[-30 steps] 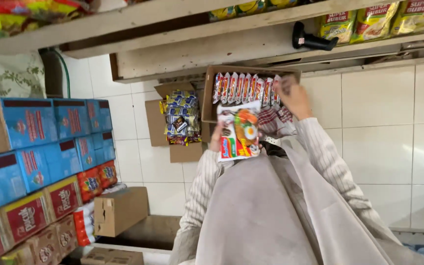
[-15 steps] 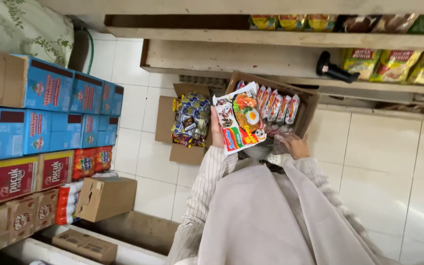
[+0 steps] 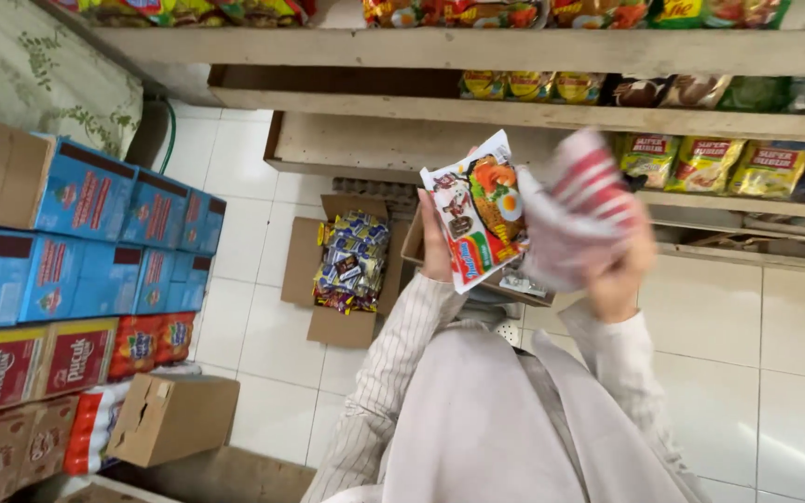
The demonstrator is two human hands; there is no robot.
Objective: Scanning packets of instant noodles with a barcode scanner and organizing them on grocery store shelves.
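Observation:
My left hand (image 3: 435, 244) grips a stack of colourful noodle packets (image 3: 475, 210), held upright in front of me. My right hand (image 3: 619, 270) is raised beside it and holds several red-and-white noodle packets (image 3: 581, 210), blurred by motion and touching the stack's right side. Below both hands an open cardboard box (image 3: 477, 279) is mostly hidden behind the packets. My striped sleeves and grey garment fill the lower middle.
Wooden shelves (image 3: 514, 112) above carry rows of snack packets (image 3: 710, 163). An open carton of small wrapped sweets (image 3: 351, 261) lies on the white tiled floor. Blue and red cartons (image 3: 67, 242) are stacked at the left, with a brown box (image 3: 174, 414) below them.
My right hand has come up out of the open box with several red-and-white packets and brought them against the stack in my left hand. The view has shifted slightly.

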